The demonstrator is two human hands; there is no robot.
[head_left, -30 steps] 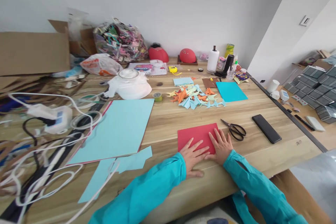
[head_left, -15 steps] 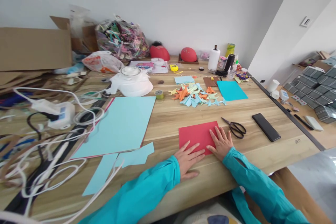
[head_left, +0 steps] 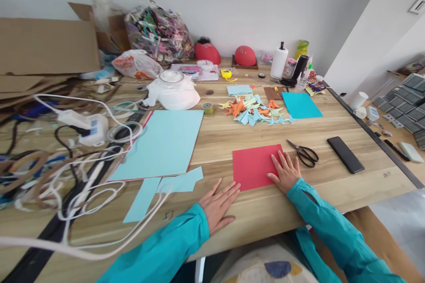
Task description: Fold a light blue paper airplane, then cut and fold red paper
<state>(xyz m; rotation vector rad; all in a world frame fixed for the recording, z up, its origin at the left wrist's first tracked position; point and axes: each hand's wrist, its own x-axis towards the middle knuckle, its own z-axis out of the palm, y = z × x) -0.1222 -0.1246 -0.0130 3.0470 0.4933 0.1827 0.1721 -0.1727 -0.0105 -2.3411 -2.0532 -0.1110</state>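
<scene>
The left hand (head_left: pixel 217 205) lies flat on the bare wood of the desk (head_left: pixel 332 194), fingers spread and holding nothing, its fingertips just short of the red paper's near left corner. The right hand (head_left: pixel 286 171) is also released, palm down, pressing on the near right corner of the red paper (head_left: pixel 254 167), which lies flat close to the desk's front edge. Far to the left a tangle of white cables (head_left: pixel 83 177) spreads over the wood, with flattened cardboard (head_left: pixel 46 48) behind it. Next comes a large pale blue sheet (head_left: pixel 162 143), with pale blue offcuts (head_left: pixel 166 188) lying just in front of it, near the left hand. Beyond the red paper sits a heap of small folded paper shapes (head_left: pixel 254 112) in blue, orange and green, and a teal sheet (head_left: pixel 301 105) beside them. Just right of the right hand lie black scissors (head_left: pixel 304 154), then a black phone (head_left: pixel 345 154) further right
</scene>
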